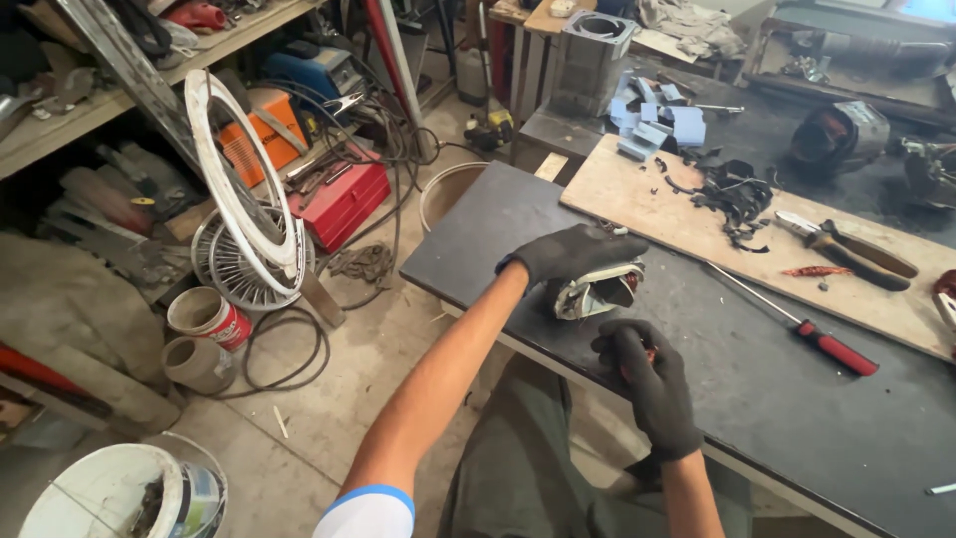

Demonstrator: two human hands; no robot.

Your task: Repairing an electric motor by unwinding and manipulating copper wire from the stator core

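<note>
Head view: we sit at the dark bench (pixel 797 418).
Left hand (pixel 573 251): clamps the metal housing (pixel 597 291); keep it pinned.
Right hand (pixel 647 384): closed on small red-tipped tool, 6 o'clock of housing; work gently.

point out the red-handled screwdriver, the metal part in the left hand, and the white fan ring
screwdriver (pixel 836 351): head view, on its red handle
metal part (pixel 595 292): head view, on its shiny face below the glove
fan ring (pixel 225 179): head view, on its white left rim
</note>
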